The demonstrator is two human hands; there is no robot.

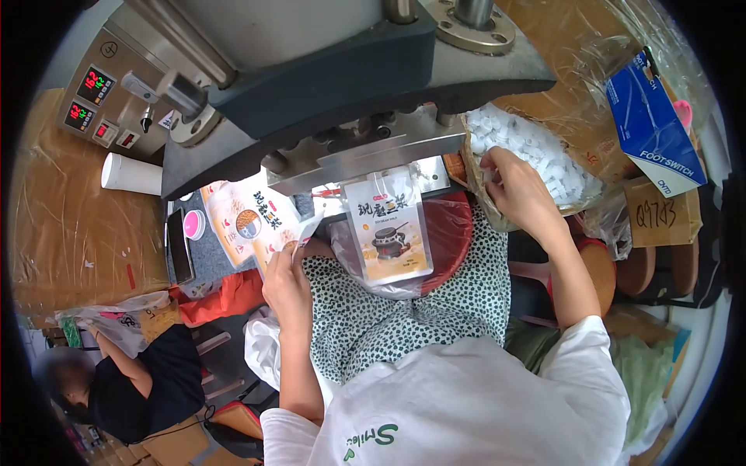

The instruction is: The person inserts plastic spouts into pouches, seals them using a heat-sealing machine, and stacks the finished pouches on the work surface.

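My left hand [287, 283] pinches the edge of a printed drink pouch [305, 231], to the left of my lap. Beside and beneath it lie more white and orange pouches [247, 221]. Another flat pouch [390, 242], printed with a stone mill, rests before me under the press, its top edge near the metal bar [373, 159]. My right hand [522, 190] reaches over the near edge of a lined box [488, 203] full of small white plastic pieces [524, 147]. Its fingers are curled together, and what is between them is hidden.
The heavy press [326, 85] spans the top. A control box [101, 85] with lit displays stands left, near a white cylinder [132, 172], a pink-lidded jar [194, 224] and a phone [180, 246]. A blue foot switch carton [651, 124] stands right. Another person [148, 380] sits lower left.
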